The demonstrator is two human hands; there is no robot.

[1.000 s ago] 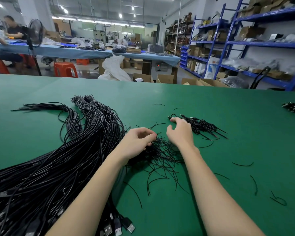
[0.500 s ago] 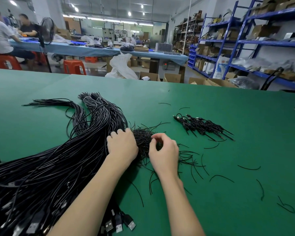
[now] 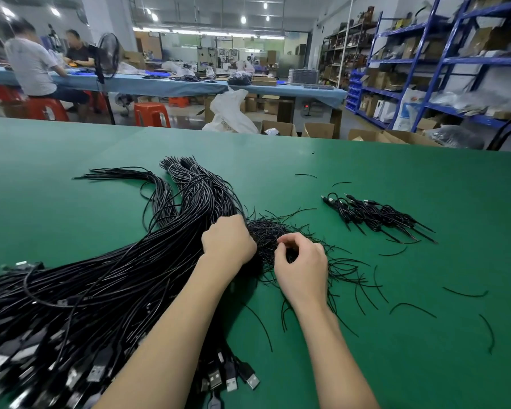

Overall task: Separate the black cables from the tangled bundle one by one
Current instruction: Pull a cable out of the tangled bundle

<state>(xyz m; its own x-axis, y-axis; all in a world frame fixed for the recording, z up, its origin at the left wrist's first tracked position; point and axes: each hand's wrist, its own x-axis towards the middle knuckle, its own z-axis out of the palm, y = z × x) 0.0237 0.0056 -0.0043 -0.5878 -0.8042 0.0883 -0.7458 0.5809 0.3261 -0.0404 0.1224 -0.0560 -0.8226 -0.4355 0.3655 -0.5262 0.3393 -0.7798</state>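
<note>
Both hands, left [image 3: 227, 240], right [image 3: 303, 268], gripping tangled bundle [image 3: 267, 231], green table [image 3: 396, 178]

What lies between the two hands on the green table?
In the head view, a tangled clump of thin black wires lies between the left hand and right hand.

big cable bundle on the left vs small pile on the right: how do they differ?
The big bundle is far larger and sweeps long across the mat; the small pile is compact. The left hand rests on the big bundle; the small pile lies untouched, apart from both hands. USB plugs show plainly at the big bundle's near end. Both are black cables.
</note>
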